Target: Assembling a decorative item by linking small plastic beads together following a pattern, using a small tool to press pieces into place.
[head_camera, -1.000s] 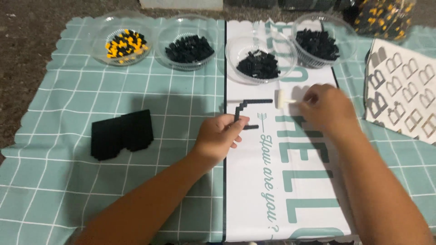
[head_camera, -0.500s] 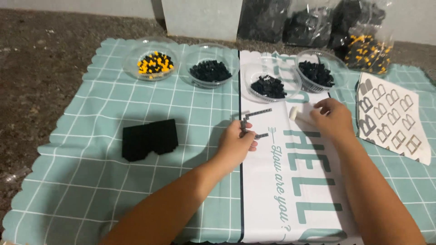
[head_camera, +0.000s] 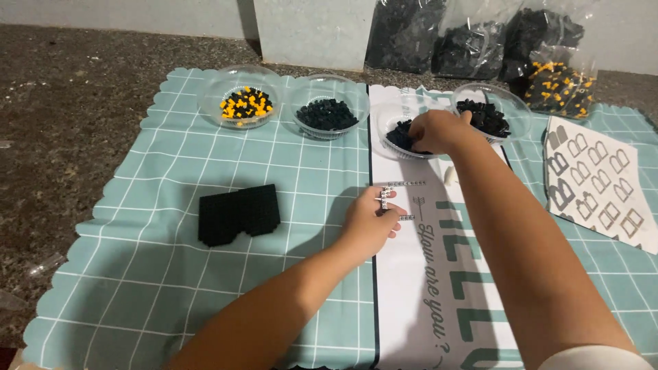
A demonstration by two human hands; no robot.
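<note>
My left hand [head_camera: 369,225] lies on the white printed sheet [head_camera: 418,288], with its fingertips pinching a thin black brick frame [head_camera: 397,200]. My right hand [head_camera: 436,130] reaches into a clear bowl of black bricks [head_camera: 396,116], fingers curled down among the pieces. What those fingers hold is hidden. A small white piece [head_camera: 450,175] lies on the sheet just below that bowl. A finished flat black brick block [head_camera: 238,212] sits on the teal checked mat [head_camera: 137,274], left of my left hand.
Three more clear bowls stand along the mat's far edge: yellow and black bricks [head_camera: 243,106], dark bricks [head_camera: 327,114], black bricks [head_camera: 488,116]. A paper with grey shapes [head_camera: 596,185] lies at right. Bags of bricks [head_camera: 548,75] lean on the wall behind.
My right hand has left the white sheet and moved up into the bowl of black bricks. My left hand stays on the thin brick frame. The view has pulled back.
</note>
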